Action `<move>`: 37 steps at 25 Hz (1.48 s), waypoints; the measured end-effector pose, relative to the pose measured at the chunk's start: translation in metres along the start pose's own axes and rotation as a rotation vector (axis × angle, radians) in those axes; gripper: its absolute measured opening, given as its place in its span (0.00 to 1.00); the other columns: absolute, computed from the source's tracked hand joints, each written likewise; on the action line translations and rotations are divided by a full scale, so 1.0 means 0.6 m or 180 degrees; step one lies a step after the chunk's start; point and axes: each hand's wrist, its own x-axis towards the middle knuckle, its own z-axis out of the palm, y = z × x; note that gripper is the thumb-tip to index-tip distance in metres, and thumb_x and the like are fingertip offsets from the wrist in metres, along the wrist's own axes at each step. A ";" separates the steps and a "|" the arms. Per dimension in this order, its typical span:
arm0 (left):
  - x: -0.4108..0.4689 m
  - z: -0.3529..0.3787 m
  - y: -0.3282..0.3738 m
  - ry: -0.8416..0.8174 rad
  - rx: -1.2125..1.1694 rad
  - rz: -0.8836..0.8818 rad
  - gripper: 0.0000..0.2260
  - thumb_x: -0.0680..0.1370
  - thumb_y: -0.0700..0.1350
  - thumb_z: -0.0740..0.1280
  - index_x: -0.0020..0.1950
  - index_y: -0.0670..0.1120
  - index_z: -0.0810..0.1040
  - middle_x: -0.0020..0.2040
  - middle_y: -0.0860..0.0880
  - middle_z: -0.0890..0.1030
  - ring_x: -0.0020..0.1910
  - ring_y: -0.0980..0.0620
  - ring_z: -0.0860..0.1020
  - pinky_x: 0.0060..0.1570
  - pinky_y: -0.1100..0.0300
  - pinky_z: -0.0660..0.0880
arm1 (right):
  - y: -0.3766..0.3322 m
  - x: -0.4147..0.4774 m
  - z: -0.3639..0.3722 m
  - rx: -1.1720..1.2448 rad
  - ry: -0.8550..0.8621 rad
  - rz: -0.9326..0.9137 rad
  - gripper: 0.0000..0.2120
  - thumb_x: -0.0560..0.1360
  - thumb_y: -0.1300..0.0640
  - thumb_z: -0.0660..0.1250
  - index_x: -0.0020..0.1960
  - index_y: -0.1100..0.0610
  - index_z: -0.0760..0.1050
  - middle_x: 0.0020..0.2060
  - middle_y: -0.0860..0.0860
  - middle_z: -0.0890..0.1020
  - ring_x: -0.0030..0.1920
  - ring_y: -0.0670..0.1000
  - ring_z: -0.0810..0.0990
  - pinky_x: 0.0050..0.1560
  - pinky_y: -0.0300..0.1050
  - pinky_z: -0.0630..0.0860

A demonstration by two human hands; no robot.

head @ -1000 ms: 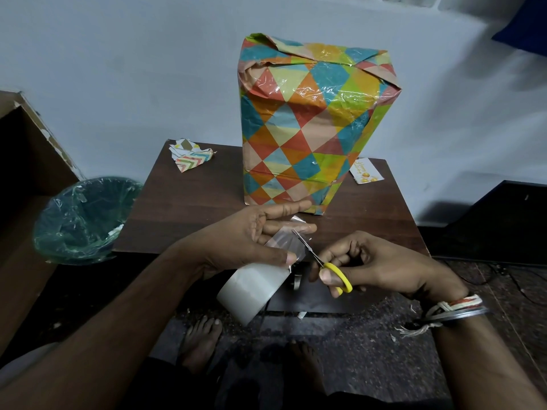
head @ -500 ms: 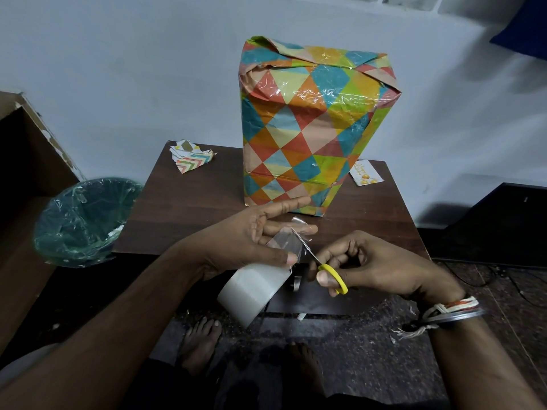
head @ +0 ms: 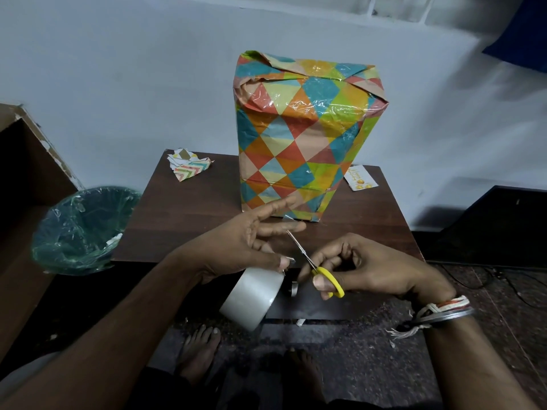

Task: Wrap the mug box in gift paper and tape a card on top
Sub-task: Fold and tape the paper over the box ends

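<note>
The mug box [head: 299,137], wrapped in paper with coloured triangles, stands upright on the dark wooden table [head: 189,214]. A small white card [head: 359,179] lies flat behind its right side. In front of the box my left hand [head: 251,247] holds a clear tape roll [head: 253,297] by a pulled-out strip pinched between thumb and fingers. My right hand [head: 367,267] grips yellow-handled scissors [head: 322,276]. Their blades lie against the strip, beside my left fingers.
A crumpled scrap of gift paper [head: 189,165] lies at the table's back left corner. A green-lined bin [head: 83,229] stands left of the table beside a brown cardboard box [head: 26,184]. A dark cabinet [head: 497,226] is at the right. Bare feet are below the table edge.
The scissor blades have closed across the tape strip. Both hands stay in nearly the same place in front of the box.
</note>
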 end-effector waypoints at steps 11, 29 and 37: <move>-0.001 -0.006 -0.001 0.0249 0.0234 0.0055 0.46 0.73 0.32 0.77 0.81 0.63 0.60 0.74 0.53 0.76 0.42 0.48 0.85 0.59 0.51 0.81 | 0.117 0.026 -0.044 -0.2145 0.2833 0.1824 0.10 0.70 0.49 0.78 0.45 0.54 0.83 0.45 0.57 0.82 0.50 0.63 0.82 0.44 0.46 0.74; -0.002 0.003 -0.007 0.0570 0.1315 0.0372 0.40 0.77 0.35 0.73 0.79 0.67 0.63 0.72 0.63 0.75 0.31 0.47 0.73 0.38 0.54 0.74 | -0.034 0.077 0.073 0.2293 0.2716 -0.0130 0.22 0.74 0.69 0.75 0.59 0.57 0.67 0.37 0.59 0.86 0.40 0.54 0.86 0.41 0.42 0.84; -0.001 -0.009 -0.003 0.0545 0.0696 0.0416 0.37 0.77 0.32 0.73 0.80 0.58 0.65 0.72 0.62 0.76 0.35 0.47 0.68 0.44 0.51 0.72 | -0.024 0.069 0.068 0.2217 0.2542 -0.0072 0.20 0.75 0.70 0.73 0.63 0.61 0.70 0.35 0.57 0.85 0.37 0.52 0.85 0.42 0.41 0.83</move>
